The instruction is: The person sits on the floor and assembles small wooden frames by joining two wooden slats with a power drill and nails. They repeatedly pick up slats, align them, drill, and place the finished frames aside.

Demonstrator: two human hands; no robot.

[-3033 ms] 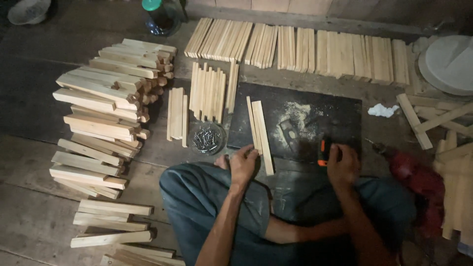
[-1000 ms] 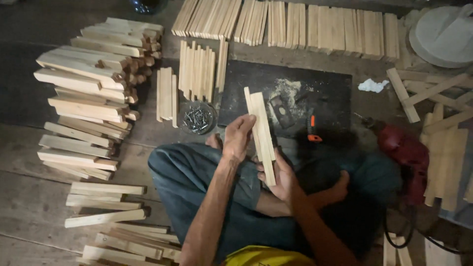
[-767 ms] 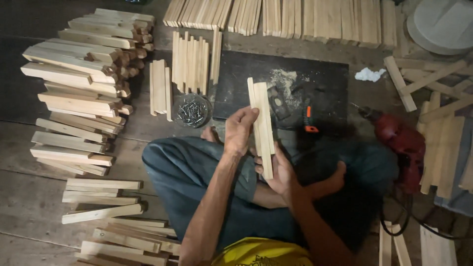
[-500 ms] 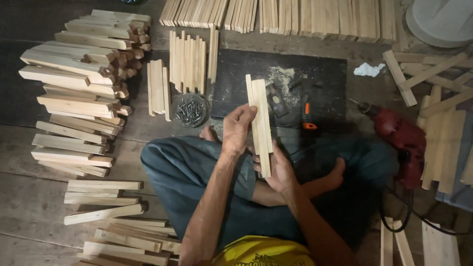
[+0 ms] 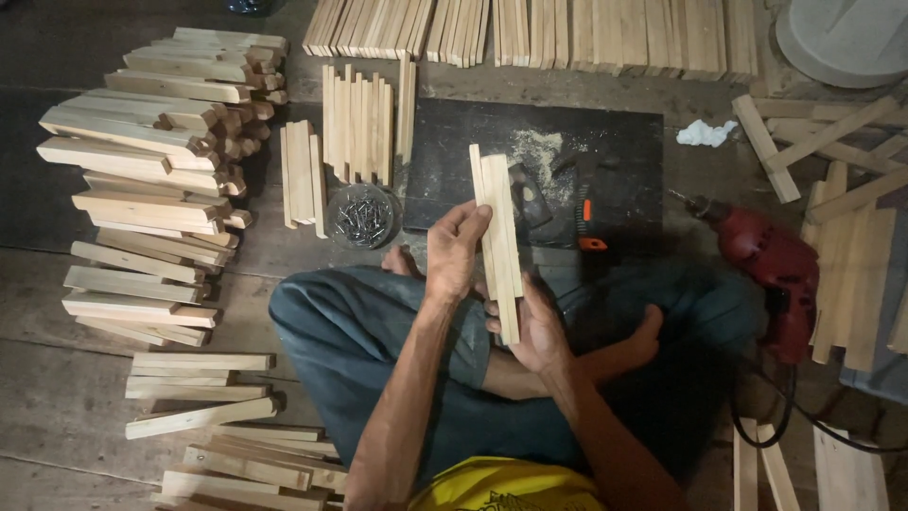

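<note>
Seen from above, a person sits cross-legged on a wooden floor, holding two wooden slats (image 5: 498, 241) pressed together as a pair, upright in front of the lap. Everything below is placed relative to that pair.

Far to its left lies a large stack of wooden pieces (image 5: 156, 180), with more loose sticks (image 5: 203, 397) lower left. Nearer on the left, a short bundle of slats (image 5: 303, 173) lies beside a small round dish of screws (image 5: 361, 217).

Just left of the pair, the left hand (image 5: 454, 251) is closed around its upper part, fingers wrapped across the front. Directly below, the right hand (image 5: 539, 326) is clamped on the lower end, cupping it from underneath.

Behind the pair lies a dark mat (image 5: 624, 151) dusted with sawdust, and above that a long row of slats (image 5: 530, 33). Just right of the pair, on the mat, rests a tool with an orange handle (image 5: 588, 218). Further right lies a red power drill (image 5: 771, 274), and beyond it more scattered slats (image 5: 842, 189).
</note>
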